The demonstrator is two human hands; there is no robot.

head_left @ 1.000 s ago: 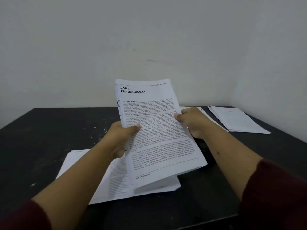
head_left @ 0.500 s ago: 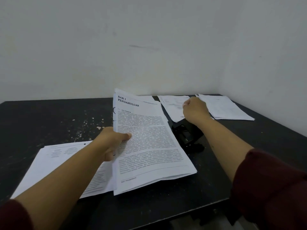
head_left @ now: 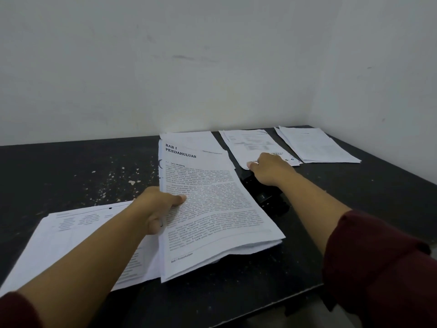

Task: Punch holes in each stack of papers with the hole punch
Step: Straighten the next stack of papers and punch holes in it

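Note:
My left hand [head_left: 158,209] grips the left edge of a printed paper stack headed "BAB I PENDAHULUAN" [head_left: 212,209], thumb on top; the stack is low over the black table [head_left: 71,176], its near end resting. My right hand [head_left: 269,169] reaches forward, fingers on the near edge of another stack [head_left: 250,145] at the back. The black hole punch [head_left: 267,197] sits on the table under my right wrist, partly hidden by it. A further stack [head_left: 71,233] lies flat at the left, under my left forearm.
Two more paper stacks lie at the back: one [head_left: 316,145] in the right corner, one [head_left: 189,138] behind the held stack. White paper specks [head_left: 111,181] dot the table left of centre. Walls close the back and right. The table's front edge runs near me.
My right hand let go of the held stack and reached forward to the back stack. My left hand lowered the "BAB I" stack toward the table.

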